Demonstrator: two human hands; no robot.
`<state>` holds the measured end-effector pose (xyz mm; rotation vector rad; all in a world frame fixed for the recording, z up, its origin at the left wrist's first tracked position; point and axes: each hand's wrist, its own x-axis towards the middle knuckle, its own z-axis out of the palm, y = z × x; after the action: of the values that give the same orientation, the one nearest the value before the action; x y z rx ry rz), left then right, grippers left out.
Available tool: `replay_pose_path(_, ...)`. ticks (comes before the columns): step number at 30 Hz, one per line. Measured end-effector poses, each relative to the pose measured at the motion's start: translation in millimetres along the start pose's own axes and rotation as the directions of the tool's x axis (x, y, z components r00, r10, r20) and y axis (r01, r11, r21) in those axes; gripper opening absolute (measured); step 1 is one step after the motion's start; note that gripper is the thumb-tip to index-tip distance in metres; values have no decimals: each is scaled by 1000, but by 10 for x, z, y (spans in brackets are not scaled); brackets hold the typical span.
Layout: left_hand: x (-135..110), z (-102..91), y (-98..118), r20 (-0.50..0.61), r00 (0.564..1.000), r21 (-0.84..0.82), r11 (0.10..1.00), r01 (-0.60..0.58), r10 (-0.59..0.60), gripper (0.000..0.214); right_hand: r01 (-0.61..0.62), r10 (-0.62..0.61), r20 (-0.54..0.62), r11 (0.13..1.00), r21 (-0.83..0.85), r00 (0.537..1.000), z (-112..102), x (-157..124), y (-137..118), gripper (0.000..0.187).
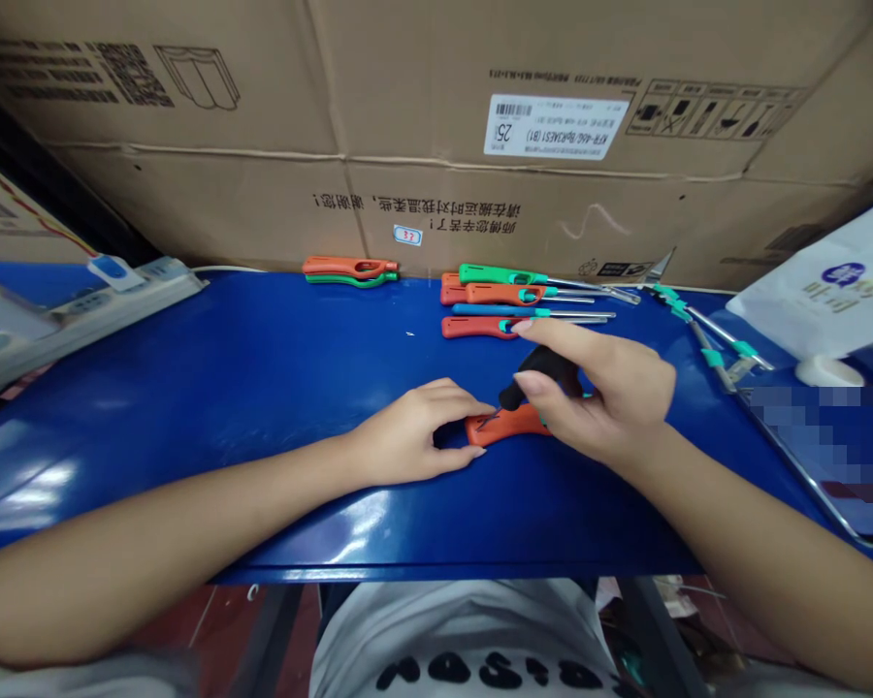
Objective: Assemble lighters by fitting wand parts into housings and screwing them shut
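My left hand (426, 431) pinches the near end of an orange lighter handle (513, 424) between thumb and fingers, against the blue table. In my right hand (603, 393) is a screwdriver (510, 397) with a black grip, held at a slant. Its thin shaft points down and left, with the tip at the orange body by my left fingertips. The right hand covers the other end of the lighter. Just beyond lie several long-nosed lighters: a red one (472, 328), a blue one (495, 310), an orange one (501, 293) and a green one (499, 274).
A large cardboard box (422, 116) stands along the back edge. An orange handle (339, 264) lies against a green one there. Loose metal rods with teal parts (720, 330), a white bag (815, 281) and a tablet-like device (822, 465) are right; a power strip (131, 301) is left.
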<state>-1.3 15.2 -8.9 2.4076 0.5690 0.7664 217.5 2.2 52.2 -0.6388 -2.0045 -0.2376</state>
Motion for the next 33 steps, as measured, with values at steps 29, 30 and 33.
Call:
replay_pose_path(29,7,-11,19,14,999,-28,999,29,-29,25,-12,-38,132,933,359,991,24,-16,-139,37)
replay_pose_path(30,5,-8,16,7,1000,-29,999,26,-25,25,-43,-11,136,921,386,991,32,-9,-159,36)
replay_pose_path(33,2,1,11,-11,1000,-27,999,22,-22,26,-13,-18,135,973,229,991,4,9,-184,24)
